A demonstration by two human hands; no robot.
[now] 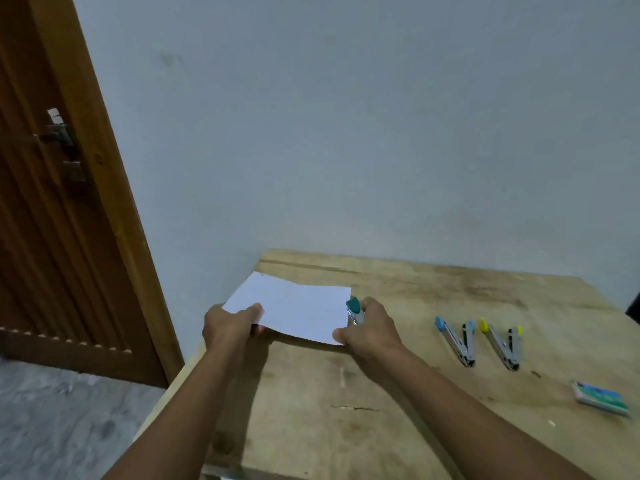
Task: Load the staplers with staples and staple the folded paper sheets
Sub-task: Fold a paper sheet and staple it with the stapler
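Between the two hands, the folded paper (294, 308) sits over the table's (398, 427) far left corner. The left hand (228, 327) pinches its left edge, thumb on top. The right hand (369, 330) curls round a green stapler (356, 310) at the sheet's right edge. Right of that grip lie a blue stapler (457, 341) and a yellow stapler (502, 344), both swung open. Farther right lies a staple box (601, 398).

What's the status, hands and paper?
Left hand grips folded paper, left edge. Right hand holds teal stapler at right edge. Blue stapler and yellow stapler lie open, aside.
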